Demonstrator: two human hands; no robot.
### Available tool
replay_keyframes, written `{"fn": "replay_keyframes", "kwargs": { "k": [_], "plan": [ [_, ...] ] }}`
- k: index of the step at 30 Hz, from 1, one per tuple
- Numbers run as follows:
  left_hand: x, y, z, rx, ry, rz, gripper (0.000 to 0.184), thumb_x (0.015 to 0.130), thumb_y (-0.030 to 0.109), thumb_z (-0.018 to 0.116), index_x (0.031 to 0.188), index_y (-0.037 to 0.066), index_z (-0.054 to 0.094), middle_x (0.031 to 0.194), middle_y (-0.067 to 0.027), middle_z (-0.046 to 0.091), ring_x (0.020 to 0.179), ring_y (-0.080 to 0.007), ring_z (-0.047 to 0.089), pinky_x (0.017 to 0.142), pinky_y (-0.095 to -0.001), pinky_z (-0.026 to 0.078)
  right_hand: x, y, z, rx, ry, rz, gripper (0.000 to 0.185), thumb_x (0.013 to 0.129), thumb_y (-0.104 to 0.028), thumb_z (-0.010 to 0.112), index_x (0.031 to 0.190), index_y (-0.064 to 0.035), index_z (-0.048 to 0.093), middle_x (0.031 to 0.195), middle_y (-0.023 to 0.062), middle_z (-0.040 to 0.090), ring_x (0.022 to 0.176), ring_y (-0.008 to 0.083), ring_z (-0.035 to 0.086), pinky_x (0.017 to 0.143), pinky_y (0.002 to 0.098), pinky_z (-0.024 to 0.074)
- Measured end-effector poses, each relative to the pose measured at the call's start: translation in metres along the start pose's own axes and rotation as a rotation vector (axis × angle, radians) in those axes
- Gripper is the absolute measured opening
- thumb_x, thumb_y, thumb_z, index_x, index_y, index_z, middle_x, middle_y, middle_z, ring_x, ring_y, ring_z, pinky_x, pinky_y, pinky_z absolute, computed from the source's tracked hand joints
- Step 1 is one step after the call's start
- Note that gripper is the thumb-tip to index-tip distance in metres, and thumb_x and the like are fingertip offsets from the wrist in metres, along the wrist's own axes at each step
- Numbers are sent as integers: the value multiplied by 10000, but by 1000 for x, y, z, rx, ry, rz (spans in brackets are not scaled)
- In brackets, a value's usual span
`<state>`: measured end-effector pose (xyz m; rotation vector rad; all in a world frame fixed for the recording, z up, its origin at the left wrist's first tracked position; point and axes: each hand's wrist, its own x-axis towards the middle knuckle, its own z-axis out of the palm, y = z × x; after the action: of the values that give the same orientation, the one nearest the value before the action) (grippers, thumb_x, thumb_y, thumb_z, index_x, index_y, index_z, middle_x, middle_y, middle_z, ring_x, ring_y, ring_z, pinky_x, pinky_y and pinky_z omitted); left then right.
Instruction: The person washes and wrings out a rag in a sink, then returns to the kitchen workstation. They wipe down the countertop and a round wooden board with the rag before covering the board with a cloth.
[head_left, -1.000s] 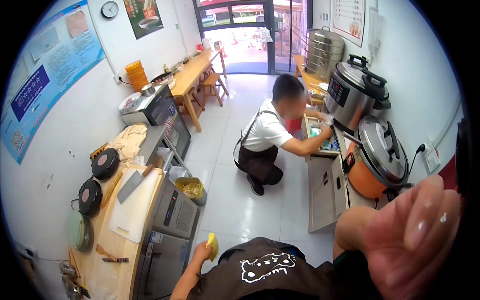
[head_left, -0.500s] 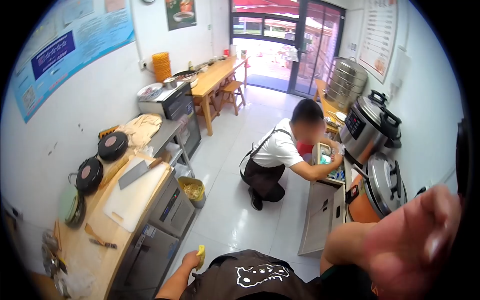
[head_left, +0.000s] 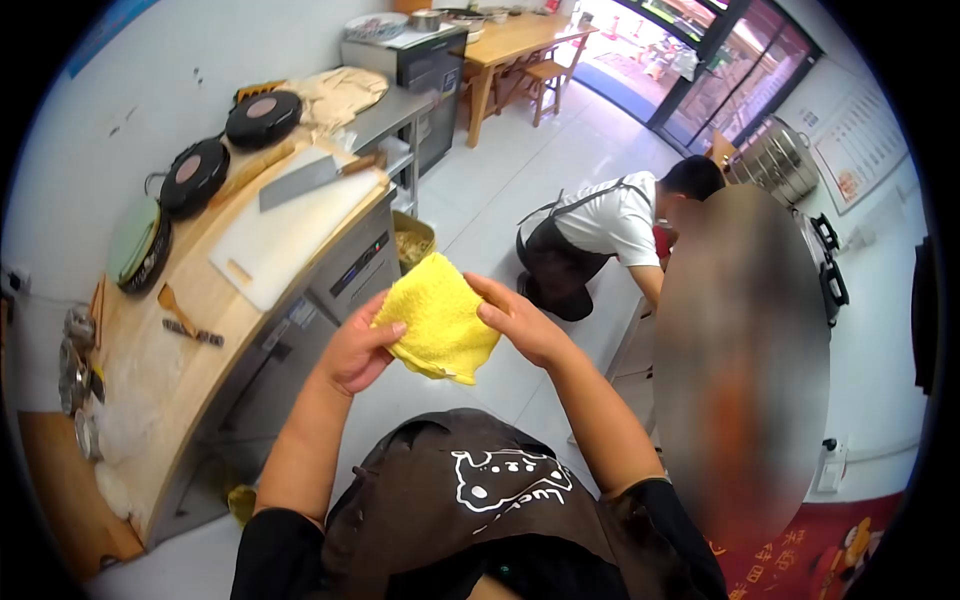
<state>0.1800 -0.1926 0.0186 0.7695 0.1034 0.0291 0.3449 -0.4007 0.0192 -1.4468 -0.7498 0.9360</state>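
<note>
We read "Luc…" on our apron [head_left: 420, 500], six o'clock.
Characters on the red banner [head_left: 800, 560], four o'clock, we cannot make out.

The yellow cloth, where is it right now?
In the head view, the yellow cloth is near the middle, held between the person's left hand and right hand, just above the dark apron in the picture.

Both bare arms reach out and converge near the middle of the frame. The left forearm [head_left: 305, 440] rises steeply from the lower left, the right forearm [head_left: 600, 410] slants in from the lower right. The left hand [head_left: 360, 348] sits slightly lower than the right hand [head_left: 520, 322], well apart from it, each closed in a grip, thumbs uppermost and pointing inward.
</note>
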Motion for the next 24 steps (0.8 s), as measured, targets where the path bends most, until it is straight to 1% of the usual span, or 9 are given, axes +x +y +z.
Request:
{"fn": "replay_keyframes", "kwargs": {
  "k": [6,10,11,12,16,19,20,23,24],
  "plan": [
    [-54,-6,-22,101,217,62,520,893,55,631,1376,-1,447,1299,-102,566,1198,-204,554,1039,-357,438,35,5,38,104,-90,66,292,925,-230,626,1092,9,626,948,32,632,857,108,573,776,274,473],
    [-94,-68,-22,972,526,120,353,886,131,641,1220,24,609,1104,-114,673,1020,-197,604,887,-342,484,23,29,30,-252,-180,-87,228,915,-206,622,1007,2,622,935,73,635,857,147,596,761,301,492],
    [-102,-82,-13,944,543,91,334,876,116,628,1195,17,626,1113,-139,668,1045,-221,609,921,-362,473,15,16,29,-355,-227,35,216,912,-190,622,1004,5,625,939,70,636,858,150,605,754,298,502],
    [-111,-100,-12,922,422,119,513,863,180,672,1332,31,528,1309,-168,567,1226,-258,519,1039,-382,398,7,19,23,-342,-338,48,181,906,-136,620,1024,1,628,959,69,635,859,150,612,740,290,513],
    [-166,-173,30,798,715,270,971,797,277,764,1526,48,166,1553,-177,239,1440,-304,218,1167,-406,211,-22,23,59,-406,-855,13,162,911,-67,609,1046,20,625,957,48,651,875,123,602,798,267,490],
    [-184,-201,47,864,820,405,896,800,259,763,1501,40,251,1539,-175,268,1423,-307,250,1159,-409,225,-19,17,103,-405,-1084,217,175,924,-66,600,1078,11,632,955,56,661,847,126,623,739,262,515],
    [-188,-220,41,966,895,429,712,842,256,732,1421,16,393,1412,-161,458,1315,-280,424,1100,-401,333,-28,12,122,-372,-1105,272,166,917,-68,608,1056,21,629,997,47,650,913,124,601,818,267,487],
    [-230,-235,63,381,1105,352,490,899,243,676,1295,2,518,1187,-105,625,1105,-211,591,964,-355,464,-32,30,156,-299,-1242,-28,305,967,-159,567,1230,-9,597,1103,84,647,1031,161,603,877,334,507],
    [-251,-238,70,366,1278,366,431,920,240,649,1261,0,540,1111,-82,649,1026,-178,616,903,-331,493,-30,34,164,-256,-1227,47,330,975,-183,552,1254,-10,584,1128,90,642,1047,167,598,885,335,502]
  ]
}}
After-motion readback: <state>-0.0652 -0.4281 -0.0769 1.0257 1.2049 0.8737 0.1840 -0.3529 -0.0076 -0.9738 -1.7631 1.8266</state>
